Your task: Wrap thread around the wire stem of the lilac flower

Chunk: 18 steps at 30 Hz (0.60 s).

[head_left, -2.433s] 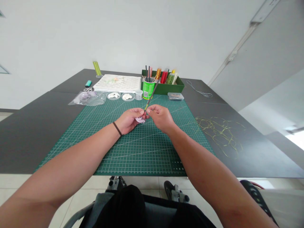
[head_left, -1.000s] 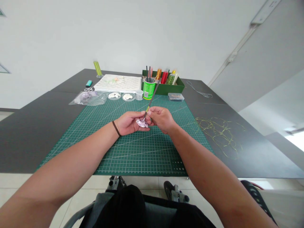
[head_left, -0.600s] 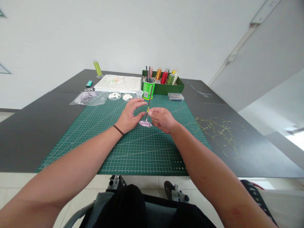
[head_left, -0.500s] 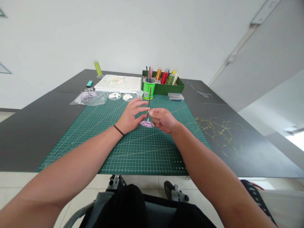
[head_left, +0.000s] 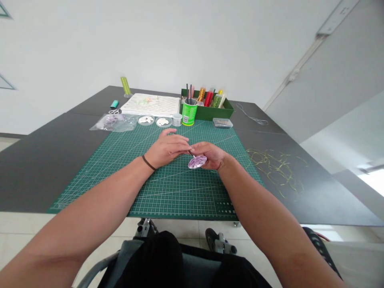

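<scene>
**Dark wristband, black clothes, bare forearms**

Wore a thin dark cord-like band (head_left: 148,163) close around the left wrist, just behind the left hand (head_left: 166,150). Kept both the left forearm (head_left: 90,204) and the right forearm (head_left: 264,200) bare up to the frame's lower edge, each tapering toward the wrist, the right one ending in a bare right hand (head_left: 210,155). Wore black clothing (head_left: 162,260) over the lap, with grey fabric (head_left: 127,258) showing beside it.

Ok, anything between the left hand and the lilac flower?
Nothing visible. The left hand lies just beside the lilac flower, which the right hand holds; its fingertips reach the right hand's fingers. Only the green cutting mat shows below the gap.
</scene>
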Motion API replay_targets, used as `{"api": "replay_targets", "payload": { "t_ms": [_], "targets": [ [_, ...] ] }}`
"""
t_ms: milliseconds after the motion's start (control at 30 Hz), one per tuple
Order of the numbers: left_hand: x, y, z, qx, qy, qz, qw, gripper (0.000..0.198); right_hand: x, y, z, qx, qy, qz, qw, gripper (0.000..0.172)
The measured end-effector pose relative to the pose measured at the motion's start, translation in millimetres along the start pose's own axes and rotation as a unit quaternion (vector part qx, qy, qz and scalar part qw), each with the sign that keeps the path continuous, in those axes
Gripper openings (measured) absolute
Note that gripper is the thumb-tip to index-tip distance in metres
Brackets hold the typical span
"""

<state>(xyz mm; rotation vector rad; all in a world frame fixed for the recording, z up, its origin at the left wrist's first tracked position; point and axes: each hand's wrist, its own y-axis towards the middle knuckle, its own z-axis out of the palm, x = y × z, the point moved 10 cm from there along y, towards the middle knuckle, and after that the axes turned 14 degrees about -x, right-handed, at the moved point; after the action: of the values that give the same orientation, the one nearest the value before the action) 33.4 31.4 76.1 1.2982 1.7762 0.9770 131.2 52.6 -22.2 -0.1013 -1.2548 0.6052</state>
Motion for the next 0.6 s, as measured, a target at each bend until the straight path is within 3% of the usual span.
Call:
{"api": "replay_targets", "payload": {
  "t_ms": [200, 333, 467, 600],
  "targets": [
    [-0.3, 1.1, 2.8, 0.02, -0.03, 0.009, 0.999, 0.023, -1.5, -2.0, -0.2, -0.006, 0.007, 0.012, 1.0, 0.01],
    [-7.0, 4.0, -1.6, -0.002, -0.054, 0.004, 0.999, 0.022, -3.4, 0.3, -2.1, -0.025, 0.015, 0.029, 0.999, 0.012],
    [-2.6, 5.0, -3.1, -0.023, -0.056, -0.084, 0.995, 0.015, 0.2, -0.8, 1.8, -0.029, 0.045, 0.034, 0.998, 0.022],
    [22.9, -2.7, -4.6, -0.089, -0.074, -0.257, 0.959, 0.008, 15.2, -3.7, 7.6, -0.021, 0.067, -0.027, 0.997, 0.012]
  ]
}}
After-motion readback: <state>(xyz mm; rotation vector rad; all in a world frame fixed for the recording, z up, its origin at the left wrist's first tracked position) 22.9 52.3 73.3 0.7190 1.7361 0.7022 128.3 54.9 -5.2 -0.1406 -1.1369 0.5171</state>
